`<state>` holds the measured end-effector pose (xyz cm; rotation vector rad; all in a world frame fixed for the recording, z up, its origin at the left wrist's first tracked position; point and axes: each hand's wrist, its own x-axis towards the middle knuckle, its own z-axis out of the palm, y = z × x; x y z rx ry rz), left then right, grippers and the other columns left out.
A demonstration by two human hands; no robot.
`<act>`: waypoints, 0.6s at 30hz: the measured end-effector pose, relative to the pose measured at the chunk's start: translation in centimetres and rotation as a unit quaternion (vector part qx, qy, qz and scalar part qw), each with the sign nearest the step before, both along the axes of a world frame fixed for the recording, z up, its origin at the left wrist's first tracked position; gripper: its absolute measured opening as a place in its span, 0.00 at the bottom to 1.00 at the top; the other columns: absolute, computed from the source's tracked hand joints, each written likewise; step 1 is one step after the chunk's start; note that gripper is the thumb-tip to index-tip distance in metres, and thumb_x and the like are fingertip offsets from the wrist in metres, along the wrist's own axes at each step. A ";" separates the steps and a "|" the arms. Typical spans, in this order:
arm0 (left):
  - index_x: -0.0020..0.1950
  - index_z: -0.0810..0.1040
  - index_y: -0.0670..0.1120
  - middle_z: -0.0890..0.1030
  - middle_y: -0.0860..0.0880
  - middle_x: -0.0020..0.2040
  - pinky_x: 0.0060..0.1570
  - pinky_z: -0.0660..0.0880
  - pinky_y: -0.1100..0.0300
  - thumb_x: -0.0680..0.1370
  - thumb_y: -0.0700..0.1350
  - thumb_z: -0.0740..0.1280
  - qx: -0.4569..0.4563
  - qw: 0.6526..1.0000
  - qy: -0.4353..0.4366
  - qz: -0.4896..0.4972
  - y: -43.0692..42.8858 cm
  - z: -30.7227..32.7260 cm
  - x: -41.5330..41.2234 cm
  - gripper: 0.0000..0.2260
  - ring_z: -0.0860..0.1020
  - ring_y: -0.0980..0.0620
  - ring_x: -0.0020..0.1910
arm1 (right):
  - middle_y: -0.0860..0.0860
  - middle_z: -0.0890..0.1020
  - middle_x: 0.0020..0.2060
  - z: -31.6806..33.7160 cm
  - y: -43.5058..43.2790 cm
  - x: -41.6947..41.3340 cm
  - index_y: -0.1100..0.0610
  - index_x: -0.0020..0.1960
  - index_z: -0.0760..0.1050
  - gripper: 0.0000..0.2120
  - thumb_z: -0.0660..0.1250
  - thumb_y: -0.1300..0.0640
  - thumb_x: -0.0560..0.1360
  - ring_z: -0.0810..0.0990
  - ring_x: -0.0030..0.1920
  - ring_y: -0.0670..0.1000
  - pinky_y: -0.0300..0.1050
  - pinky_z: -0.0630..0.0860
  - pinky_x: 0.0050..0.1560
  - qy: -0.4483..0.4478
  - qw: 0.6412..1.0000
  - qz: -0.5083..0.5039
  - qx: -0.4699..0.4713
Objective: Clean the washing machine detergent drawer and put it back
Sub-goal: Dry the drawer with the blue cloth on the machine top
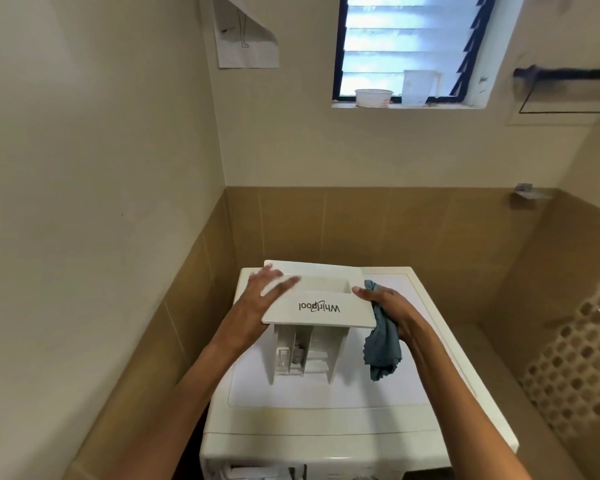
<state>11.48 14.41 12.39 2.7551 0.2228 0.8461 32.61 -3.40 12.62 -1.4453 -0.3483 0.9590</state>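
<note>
The left hand (pixel 262 299) is lying flat with fingers straight and spread, pressing on the left end of the detergent drawer (pixel 319 308), not curling round it. The drawer is sitting over the top of the washing machine (pixel 326 420), towards the back. Whether it is resting there or being lifted I cannot tell. It is showing as white moulded plastic, with a broad front panel carrying an upside-down brand name and narrow dividers forming compartments on the near side, something grey lodged in the middle one. It is probably going to handle light and stiff, slick if wet, with thin walls that may flex, so gripping both ends of the panel looks safest. At the panel's right end the right hand (pixel 392 313) is clutching a blue-grey cloth (pixel 383 344), soft and hanging limp, while one fingertip is touching the panel
</note>
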 end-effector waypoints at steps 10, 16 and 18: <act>0.62 0.74 0.38 0.78 0.44 0.44 0.36 0.76 0.61 0.83 0.42 0.54 -0.617 0.772 -0.053 0.144 -0.7 2.1 -0.3 0.14 0.77 0.50 0.40 | 0.59 0.84 0.45 0.8 -0.4 -2.1 0.59 0.50 0.76 0.05 0.68 0.60 0.74 0.85 0.41 0.56 0.46 0.82 0.40 0.056 0.997 -0.014 0.053; 0.61 0.74 0.42 0.80 0.44 0.51 0.38 0.74 0.59 0.81 0.52 0.57 -0.620 0.759 -0.021 0.198 -2.3 2.9 2.3 0.17 0.79 0.46 0.47 | 0.57 0.84 0.45 2.1 -0.6 -3.2 0.62 0.54 0.74 0.13 0.70 0.57 0.73 0.84 0.42 0.55 0.46 0.81 0.42 -0.038 0.997 -0.067 -0.009; 0.67 0.69 0.43 0.78 0.42 0.60 0.48 0.78 0.52 0.82 0.51 0.55 -0.596 0.774 -0.017 0.213 -2.4 2.5 2.9 0.18 0.78 0.43 0.55 | 0.55 0.79 0.51 2.7 -0.4 -3.6 0.60 0.63 0.68 0.22 0.70 0.55 0.73 0.79 0.47 0.54 0.44 0.77 0.44 -0.171 0.971 -0.163 -0.047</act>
